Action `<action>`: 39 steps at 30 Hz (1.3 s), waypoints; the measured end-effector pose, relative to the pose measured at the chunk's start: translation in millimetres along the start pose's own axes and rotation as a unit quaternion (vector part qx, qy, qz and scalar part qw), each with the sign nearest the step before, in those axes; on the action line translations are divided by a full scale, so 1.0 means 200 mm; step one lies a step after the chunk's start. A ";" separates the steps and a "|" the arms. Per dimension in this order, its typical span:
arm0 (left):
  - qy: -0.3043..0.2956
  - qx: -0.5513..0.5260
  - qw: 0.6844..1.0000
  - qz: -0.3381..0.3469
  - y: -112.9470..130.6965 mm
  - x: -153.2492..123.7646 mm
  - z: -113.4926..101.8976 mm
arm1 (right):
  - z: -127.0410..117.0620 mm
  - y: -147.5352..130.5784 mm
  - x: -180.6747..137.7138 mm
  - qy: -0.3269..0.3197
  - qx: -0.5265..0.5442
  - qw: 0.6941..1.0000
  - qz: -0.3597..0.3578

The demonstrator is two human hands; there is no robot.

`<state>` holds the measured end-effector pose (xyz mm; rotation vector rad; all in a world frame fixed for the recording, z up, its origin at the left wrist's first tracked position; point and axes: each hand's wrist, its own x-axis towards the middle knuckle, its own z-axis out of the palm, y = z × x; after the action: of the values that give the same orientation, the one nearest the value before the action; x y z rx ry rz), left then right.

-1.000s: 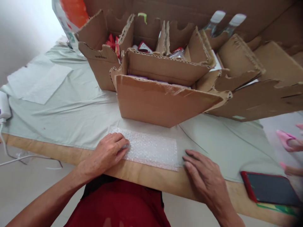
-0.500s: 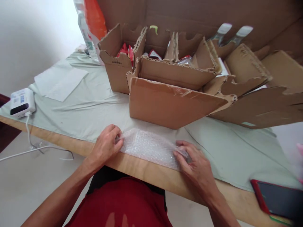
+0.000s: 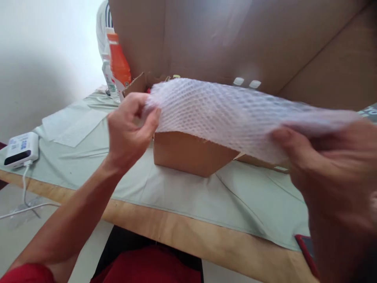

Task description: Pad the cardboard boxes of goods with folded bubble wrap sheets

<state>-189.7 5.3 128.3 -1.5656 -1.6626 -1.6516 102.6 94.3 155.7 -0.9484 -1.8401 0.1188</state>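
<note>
A strip of clear bubble wrap (image 3: 215,114) is stretched between my two hands, held up off the table in front of the cardboard boxes. My left hand (image 3: 131,125) pinches its left end between thumb and curled fingers. At the right end my right hand (image 3: 330,157), close to the camera and blurred, grips it with the thumb on the near side. Behind the wrap stands a brown cardboard box (image 3: 182,155), its upper part hidden by the sheet.
An orange-capped bottle (image 3: 119,63) stands at the back left by a tall cardboard panel (image 3: 212,39). On the green cloth lie white paper (image 3: 73,124) and a white device (image 3: 22,147) with a cable. A red-edged phone (image 3: 306,247) lies at the right, partly hidden.
Both hands have lifted the bubble wrap from the table edge up before the boxes. The right hand has moved right and nearer the camera, and the view has tilted upward.
</note>
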 end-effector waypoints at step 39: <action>-0.589 0.083 0.804 -0.003 -0.04 0.35 0.30 | 0.34 0.04 0.38 -0.548 -0.070 0.833 0.034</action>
<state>-194.0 90.4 164.8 -2.7083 -2.1633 -0.3351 39.3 170.6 175.5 -1.1578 -2.8870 0.7038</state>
